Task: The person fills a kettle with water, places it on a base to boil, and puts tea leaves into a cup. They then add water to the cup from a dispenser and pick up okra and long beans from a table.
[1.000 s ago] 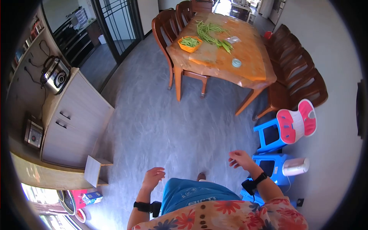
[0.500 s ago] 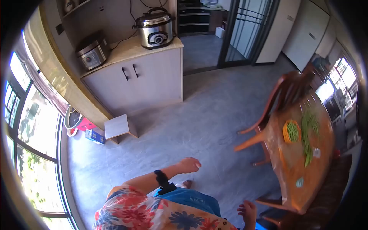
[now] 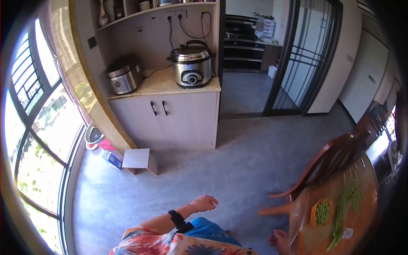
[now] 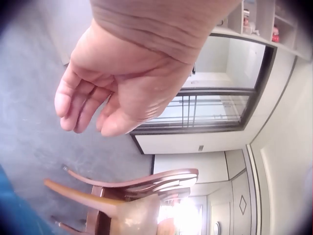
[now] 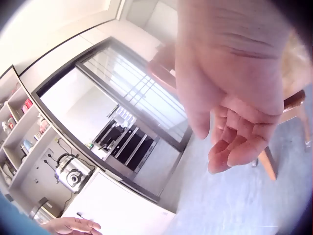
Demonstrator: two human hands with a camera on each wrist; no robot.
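My left hand [image 3: 205,203] hangs in the air in front of the body, its fingers loosely bent around nothing, as the left wrist view shows. Low at the right of the head view, my right hand [image 3: 279,240] is partly cut off by the frame's bottom. Its fingers [image 5: 237,147] curl loosely with nothing in them in the right wrist view. Nearest to it is the wooden dining table [image 3: 308,238], bearing an orange basket of cut green beans [image 3: 322,213] and a heap of long green beans [image 3: 345,212].
A cabinet [image 3: 182,123] ahead carries a pressure cooker [image 3: 191,66] and a rice cooker [image 3: 124,76]. A low stool [image 3: 136,158] stands on the floor before it. A sliding glass door [image 3: 304,55] opens to a kitchen. A wooden chair [image 3: 323,165] stands by the table.
The view has swung left from the dining table toward the cabinet, as the body turned. The table has shifted to the lower right of the view. Both hands stay without anything in them.
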